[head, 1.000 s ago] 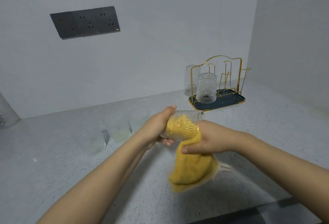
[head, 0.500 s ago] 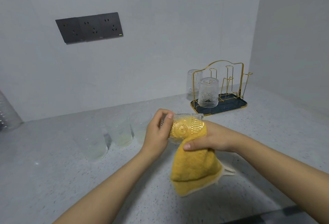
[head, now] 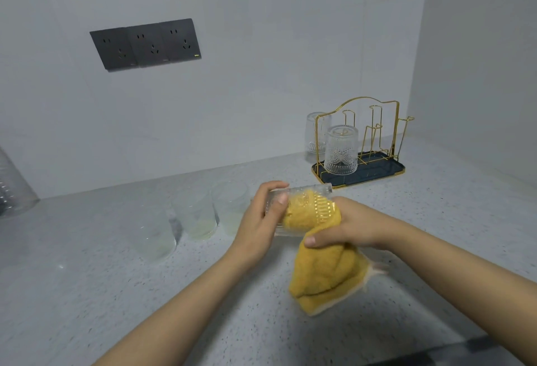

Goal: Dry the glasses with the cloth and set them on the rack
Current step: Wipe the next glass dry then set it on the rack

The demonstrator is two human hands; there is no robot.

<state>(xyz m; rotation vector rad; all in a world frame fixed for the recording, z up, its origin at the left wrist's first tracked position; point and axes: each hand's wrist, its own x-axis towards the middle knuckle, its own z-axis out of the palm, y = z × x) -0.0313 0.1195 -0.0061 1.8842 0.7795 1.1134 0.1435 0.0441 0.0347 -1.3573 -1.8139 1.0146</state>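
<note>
A patterned clear glass (head: 315, 195) lies on its side in mid-air, its mouth toward the right. My left hand (head: 258, 220) grips its base end, thumb and fingers curled round it. A yellow cloth (head: 325, 275) is stuffed into the glass and hangs below it. My right hand (head: 348, 224) grips the cloth at the glass's mouth. Two glasses stand upside down on the gold wire rack (head: 374, 133) with a dark tray: one at the front (head: 341, 149), one behind (head: 315, 133). Three clear glasses stand upright on the counter at the left (head: 155, 235), (head: 194, 211), (head: 231, 206).
The speckled grey counter (head: 116, 293) meets white walls behind and at the right. A dark socket panel (head: 145, 44) is on the back wall. A clear ribbed container (head: 11, 188) shows at the far left edge. A dark strip runs along the counter's near right edge.
My left hand has shifted its grip round the glass's base, turning the glass on the cloth. The right hand stays on the cloth. The camera has tilted slightly.
</note>
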